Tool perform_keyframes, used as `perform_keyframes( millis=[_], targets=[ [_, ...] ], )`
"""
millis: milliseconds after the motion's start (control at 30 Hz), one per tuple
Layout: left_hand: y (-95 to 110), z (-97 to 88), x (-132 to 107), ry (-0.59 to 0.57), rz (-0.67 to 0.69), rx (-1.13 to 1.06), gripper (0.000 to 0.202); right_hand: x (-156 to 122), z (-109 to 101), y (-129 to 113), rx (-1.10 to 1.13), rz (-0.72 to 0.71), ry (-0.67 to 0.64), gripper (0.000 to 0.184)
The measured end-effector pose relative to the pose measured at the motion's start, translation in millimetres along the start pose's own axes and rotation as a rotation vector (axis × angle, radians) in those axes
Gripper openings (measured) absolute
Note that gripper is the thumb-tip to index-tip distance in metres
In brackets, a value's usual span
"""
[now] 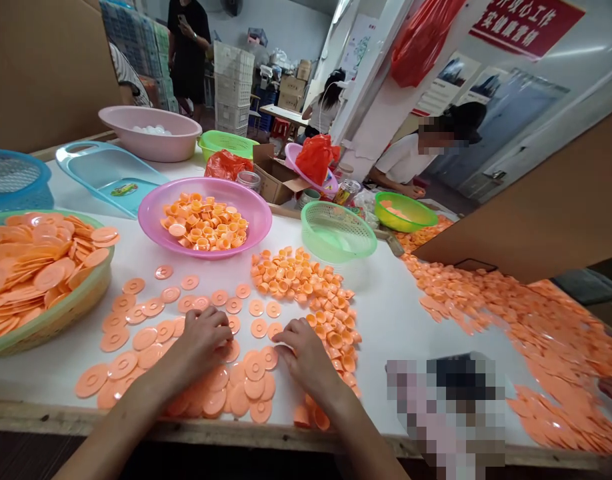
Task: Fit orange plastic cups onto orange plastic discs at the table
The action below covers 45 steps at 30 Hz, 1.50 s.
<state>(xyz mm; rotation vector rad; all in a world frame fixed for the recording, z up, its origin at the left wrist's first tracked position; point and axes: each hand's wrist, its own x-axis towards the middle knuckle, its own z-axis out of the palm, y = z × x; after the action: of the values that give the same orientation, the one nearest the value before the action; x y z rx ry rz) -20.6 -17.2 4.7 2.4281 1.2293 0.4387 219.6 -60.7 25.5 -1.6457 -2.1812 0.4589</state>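
Note:
My left hand (201, 343) is cupped palm-down over flat peach plastic discs (255, 367) spread on the white table (386, 320). Whether it grips any is hidden. My right hand (306, 357) rests just to the right, its fingertips at a disc's edge, with nothing visible in it. Behind both hands lies a heap of small orange cup-shaped caps (296, 277). More caps fill a pink plastic bowl (253, 227). At the left, a green woven basket (61, 320) holds overlapping stacks of larger discs.
A green mesh basket (336, 230) stands right of the bowl. Further back are a pink basin (151, 140) and a blue tray (106, 173). A cardboard panel (526, 200) juts in at right, above many scattered discs (536, 333). A co-worker (406, 160) sits beyond it.

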Motion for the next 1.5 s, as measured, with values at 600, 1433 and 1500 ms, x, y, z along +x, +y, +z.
perform_keyframes(
  millis=[600,1433,1500],
  targets=[
    [18,8.6,-11,0.224,-0.441,-0.541,0.018,-4,8,-10,0.066,-0.001,-0.018,0.023],
    [26,6.8,-23,-0.027,-0.061,-0.038,0.005,-41,15,-20,0.07,0.074,-0.093,0.017],
    [43,17.6,-13,-0.075,-0.007,-0.047,0.002,-42,13,-20,0.058,0.089,-0.098,0.016]
  ],
)
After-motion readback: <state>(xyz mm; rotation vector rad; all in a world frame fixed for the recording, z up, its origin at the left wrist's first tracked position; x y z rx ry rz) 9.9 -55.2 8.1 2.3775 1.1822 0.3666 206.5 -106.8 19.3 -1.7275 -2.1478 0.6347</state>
